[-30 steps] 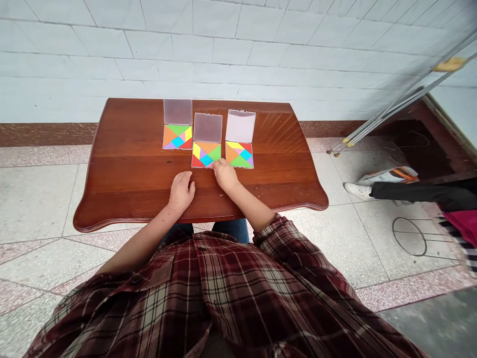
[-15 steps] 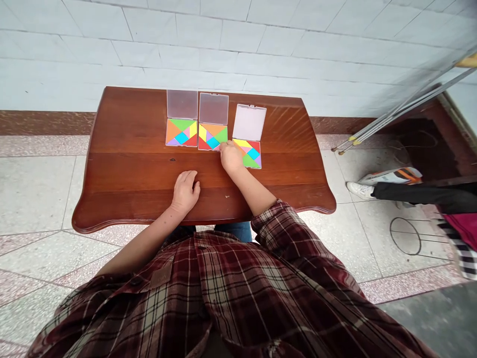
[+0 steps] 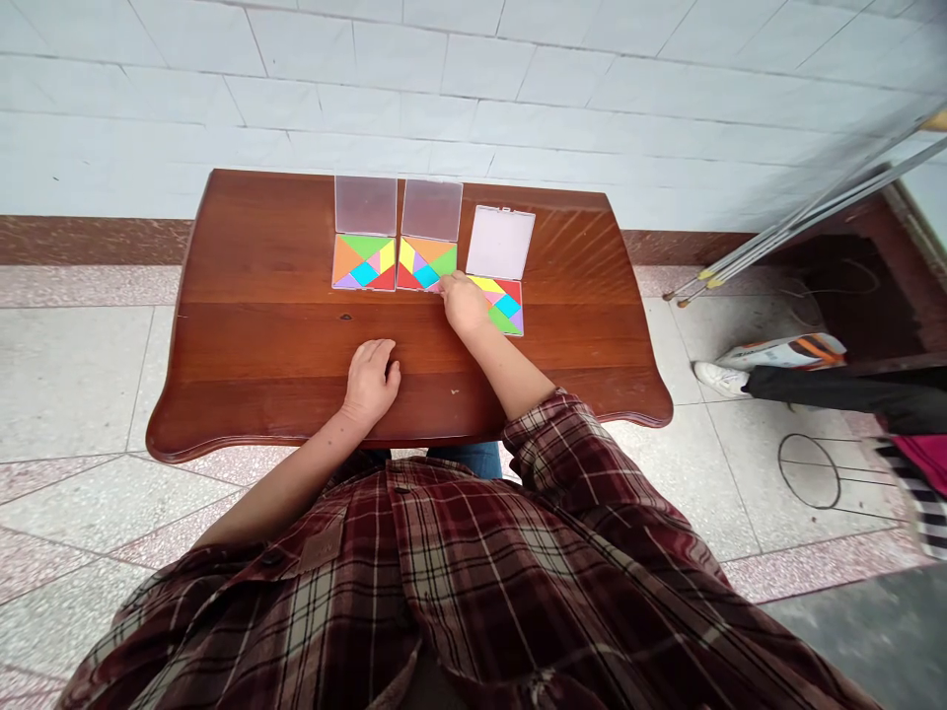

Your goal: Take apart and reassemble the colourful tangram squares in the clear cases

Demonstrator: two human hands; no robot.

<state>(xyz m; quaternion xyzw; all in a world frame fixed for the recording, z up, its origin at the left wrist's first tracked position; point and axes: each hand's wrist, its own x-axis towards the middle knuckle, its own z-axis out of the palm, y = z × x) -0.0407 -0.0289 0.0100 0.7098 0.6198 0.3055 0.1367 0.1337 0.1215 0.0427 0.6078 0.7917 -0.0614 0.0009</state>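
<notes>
Three clear plastic boxes stand in a row on the brown wooden table [image 3: 252,345], each with its frosted lid [image 3: 365,205] lying open behind it. Each holds a filled square of coloured tangram pieces: the left box [image 3: 363,262], the middle box [image 3: 418,264] and the right box [image 3: 509,312]. My right hand [image 3: 463,304] sits between the middle and right boxes, fingertips on the middle box's lower right corner, and partly covers the right box's left side. My left hand [image 3: 372,382] rests on the bare wood nearer me, touching only the table.
Tiled wall rises behind the table. To the right stand slanted metal poles [image 3: 799,207], a wire ring stand [image 3: 810,471] and a seated person's black trouser leg [image 3: 836,387] with a white shoe [image 3: 717,379]. My plaid shirt fills the bottom of the view.
The middle box has slid back from the table's near side and now lines up with the left box. My right hand has followed it forward. The view has shifted slightly.
</notes>
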